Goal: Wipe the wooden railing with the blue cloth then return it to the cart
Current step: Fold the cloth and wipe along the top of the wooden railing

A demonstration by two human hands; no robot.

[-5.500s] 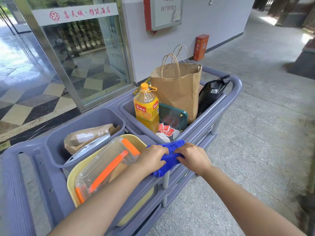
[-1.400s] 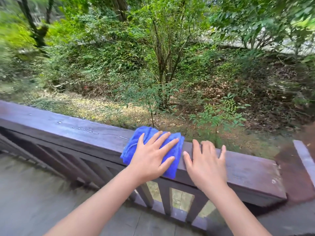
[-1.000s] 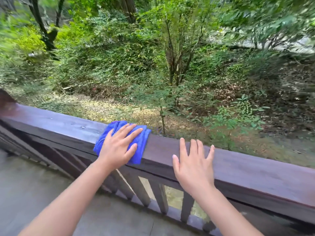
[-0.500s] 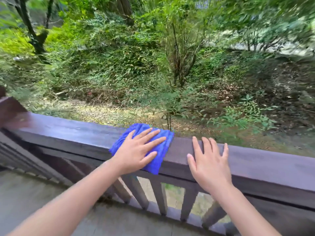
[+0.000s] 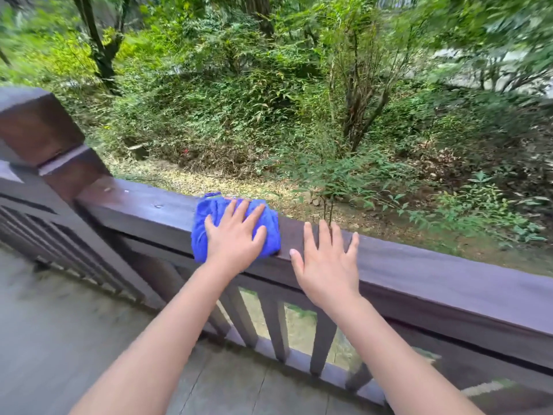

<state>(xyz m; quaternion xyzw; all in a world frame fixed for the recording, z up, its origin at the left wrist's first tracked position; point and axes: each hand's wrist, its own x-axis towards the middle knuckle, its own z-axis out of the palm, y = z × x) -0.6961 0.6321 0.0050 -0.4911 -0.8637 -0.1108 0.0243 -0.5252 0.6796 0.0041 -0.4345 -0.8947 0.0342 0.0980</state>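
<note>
The dark brown wooden railing (image 5: pixel 434 274) runs from the left post down to the right edge. A blue cloth (image 5: pixel 206 226) lies bunched on its top rail, near the middle. My left hand (image 5: pixel 235 238) presses flat on the cloth, fingers spread, covering its centre. My right hand (image 5: pixel 327 265) rests flat on the bare rail just right of the cloth, fingers apart, holding nothing. The cart is out of view.
A thick square post (image 5: pixel 39 133) ends the railing at the left. Vertical balusters (image 5: pixel 278 330) stand below the rail. Grey paved floor (image 5: pixel 74 339) lies on my side. Shrubs and trees (image 5: pixel 353 94) fill the slope beyond.
I turned from the cart to the railing. In the last second my left hand slid the cloth along the rail, and the left post came into view. My right hand stayed flat on the rail.
</note>
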